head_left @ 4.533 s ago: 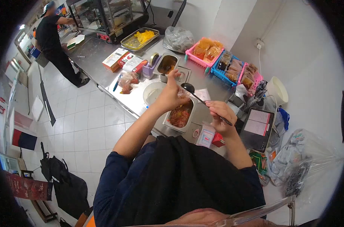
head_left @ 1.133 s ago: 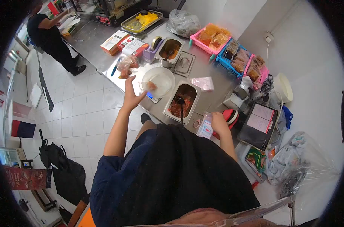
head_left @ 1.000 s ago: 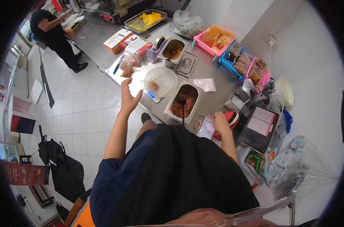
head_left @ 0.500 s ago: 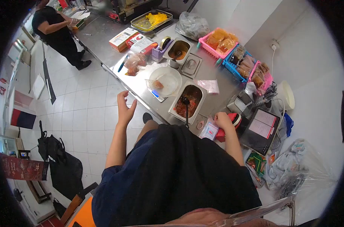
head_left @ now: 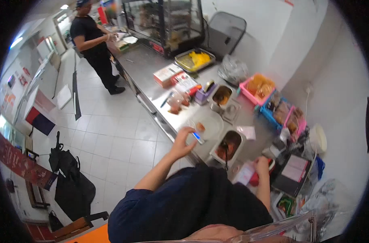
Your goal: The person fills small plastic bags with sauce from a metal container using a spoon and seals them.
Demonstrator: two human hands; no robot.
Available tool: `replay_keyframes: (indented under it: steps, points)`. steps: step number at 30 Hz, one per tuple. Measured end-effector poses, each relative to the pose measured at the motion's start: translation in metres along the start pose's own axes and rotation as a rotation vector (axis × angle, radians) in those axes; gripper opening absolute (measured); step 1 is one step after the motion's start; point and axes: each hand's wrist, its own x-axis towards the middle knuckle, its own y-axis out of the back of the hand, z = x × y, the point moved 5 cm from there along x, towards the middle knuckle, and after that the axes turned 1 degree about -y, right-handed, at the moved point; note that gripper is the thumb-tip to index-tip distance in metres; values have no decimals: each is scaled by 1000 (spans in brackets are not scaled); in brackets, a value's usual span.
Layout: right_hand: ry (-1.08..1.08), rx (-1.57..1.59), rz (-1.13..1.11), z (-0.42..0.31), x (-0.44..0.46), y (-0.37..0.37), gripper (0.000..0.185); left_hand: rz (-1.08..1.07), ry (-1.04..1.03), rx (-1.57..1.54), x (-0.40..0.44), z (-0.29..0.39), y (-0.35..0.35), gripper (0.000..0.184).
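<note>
My left hand [head_left: 183,144] is at the near left rim of a white bowl [head_left: 215,128], thumb and fingers apart with nothing visibly held. The bowl sits on a scale with a lit blue display [head_left: 197,137], and a small clear bag with reddish-brown food [head_left: 200,127] lies in it. My right hand [head_left: 262,164] is curled beside a pack of clear plastic bags [head_left: 245,174] and a red device [head_left: 254,179]; what its fingers hold, if anything, is hidden. Between my hands stands a metal pan of red sauce [head_left: 233,142] with a black ladle [head_left: 226,158] in it.
Behind the bowl are a second metal pan [head_left: 222,96], a purple tape dispenser [head_left: 204,95] and boxes [head_left: 168,75]. Pink [head_left: 257,89] and blue [head_left: 273,109] baskets hold bagged food along the wall. A person [head_left: 96,44] works at the counter's far end.
My left hand has moved right to the bowl's rim. My right hand stays by the plastic bags and red device. The view has tilted up and shifted left.
</note>
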Motion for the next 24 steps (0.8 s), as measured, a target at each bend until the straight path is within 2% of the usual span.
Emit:
replay_keyframes:
  steps: [4, 6, 7, 8, 9, 10, 12, 14, 16, 18, 19, 21, 22, 24]
  points:
    - [-120, 28, 88, 1, -10, 18, 12, -86, -48, -164, 13, 10, -4, 27]
    - [-138, 20, 162, -31, -20, 56, 12, -226, 19, -159, 17, 22, -6, 24]
    - [-215, 191, 170, -54, -27, 78, 12, -327, -39, -183, 21, 30, -8, 23]
    - [-84, 86, 325, -45, -21, 72, 11, -424, -93, -199, 25, 38, -8, 24]
    - [-97, 83, 314, -50, -17, 74, 11, -513, -116, -178, 28, 49, -9, 26]
    - [-74, 134, 291, -92, -22, 98, 4, -605, -128, -159, 29, 60, -13, 29]
    - [63, 255, 235, -151, -17, 118, 9, -688, -159, -151, 31, 70, -30, 34]
    - [150, 356, 191, -204, -14, 123, 12, -699, -106, -226, 37, 78, -37, 38]
    - [309, 470, 161, -241, -11, 110, 13, -680, 42, -348, 39, 57, -71, 41]
    - [376, 614, 104, -276, -10, 94, 13, -580, 86, -450, 35, 53, -62, 43]
    - [435, 565, 85, -291, -11, 91, 12, -491, 57, -483, 34, 67, -43, 44]
    - [504, 600, 178, -302, -7, 70, 11, -371, 13, -481, 30, 71, -17, 43]
    - [530, 617, 227, -306, -9, 66, 10, -341, -1, -450, 26, 67, -10, 42]
    - [379, 806, 24, -320, -23, 69, 7, -297, -36, -324, 15, 60, -3, 40]
